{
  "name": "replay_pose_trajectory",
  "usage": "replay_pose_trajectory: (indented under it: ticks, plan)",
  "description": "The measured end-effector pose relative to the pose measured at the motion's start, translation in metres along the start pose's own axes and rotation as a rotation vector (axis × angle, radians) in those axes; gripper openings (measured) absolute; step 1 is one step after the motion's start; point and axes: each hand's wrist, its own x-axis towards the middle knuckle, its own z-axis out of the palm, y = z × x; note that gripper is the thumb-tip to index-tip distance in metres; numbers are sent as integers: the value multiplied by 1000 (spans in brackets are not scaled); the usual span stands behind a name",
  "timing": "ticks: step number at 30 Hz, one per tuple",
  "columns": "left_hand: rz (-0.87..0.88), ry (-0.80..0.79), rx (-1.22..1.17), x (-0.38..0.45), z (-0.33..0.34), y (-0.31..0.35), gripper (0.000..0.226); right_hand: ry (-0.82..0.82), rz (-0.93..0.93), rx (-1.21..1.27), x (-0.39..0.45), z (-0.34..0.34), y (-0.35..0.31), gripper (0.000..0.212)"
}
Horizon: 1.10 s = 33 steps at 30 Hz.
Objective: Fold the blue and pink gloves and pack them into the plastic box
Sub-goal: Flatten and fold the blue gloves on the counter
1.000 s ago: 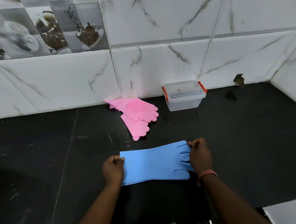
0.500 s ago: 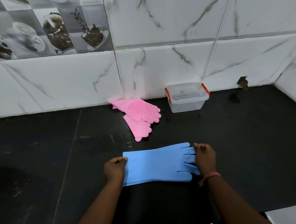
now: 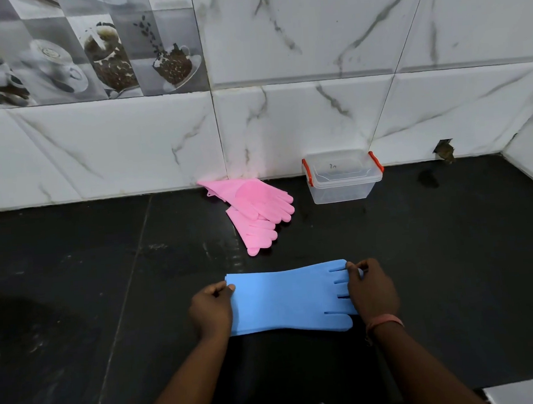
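Observation:
The blue gloves point(image 3: 289, 298) lie flat on the black counter, cuff to the left, fingers to the right. My left hand point(image 3: 211, 309) pinches the cuff edge. My right hand point(image 3: 372, 289) grips the fingertips at the other end. Two pink gloves point(image 3: 256, 207) lie overlapping farther back near the wall, fingers pointing right and toward me. To their right, against the wall, stands the clear plastic box point(image 3: 344, 177) with red clips and its lid on.
The black counter point(image 3: 451, 252) ends at a white marble-tiled wall point(image 3: 315, 103) behind and another on the right. A small dark hole point(image 3: 444, 151) shows in the wall right of the box. A white surface point(image 3: 531, 393) shows at the lower right corner.
The view has shifted slightly. The right hand has slid a little along the glove fingertips; the blue gloves stay flat in the same place.

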Motion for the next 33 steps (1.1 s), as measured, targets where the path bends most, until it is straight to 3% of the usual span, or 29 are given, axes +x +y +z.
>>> replay_pose_trajectory:
  ticks: [3,9,17,25,33]
  plan:
    - [-13,19,-29,2,-6,-4,8,22,-94,-70,-6,2,0,21]
    - [-24,-6,-55,-3,-8,-5,17,214,-265,-346,-22,19,3,26]
    - [-66,-29,-179,-6,-9,-5,19,228,-250,-342,-21,29,8,31]
    - [-85,3,-18,-10,-1,4,9,242,-271,-452,-20,27,4,31]
    - [-58,40,126,-15,4,10,11,213,-192,-380,-21,25,-5,33]
